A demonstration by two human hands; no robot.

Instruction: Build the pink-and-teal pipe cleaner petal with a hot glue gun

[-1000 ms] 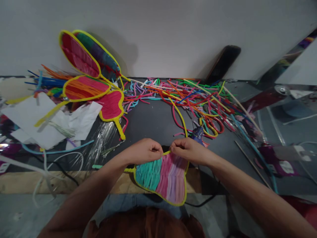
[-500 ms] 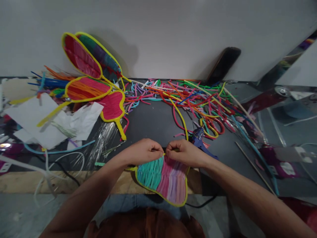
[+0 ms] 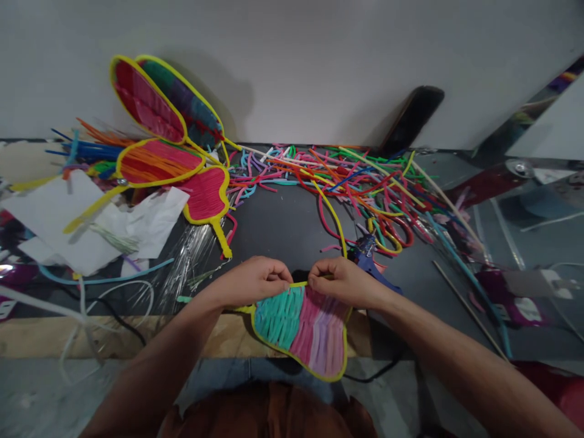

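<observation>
Between my hands is a pipe-cleaner petal shape, with a yellow edge and stripes of teal, pink and lilac. It overhangs the table's front edge. My left hand pinches its yellow top edge on the teal side. On the pink side, my right hand has its fingers closed on the same edge. A short stretch of yellow edge shows between the two hands. A long yellow pipe cleaner runs from the pile down to behind my right hand; whether it joins the shape is hidden.
Finished yellow-edged shapes lean at the left over white paper. Loose pipe cleaners are heaped along the wall. Close to my right hand lies a blue glue gun. A black phone leans on the wall; a can lies right.
My left hand has slid left along the yellow edge, so the gap between my hands is wider. The petal shape has shifted slightly to the right.
</observation>
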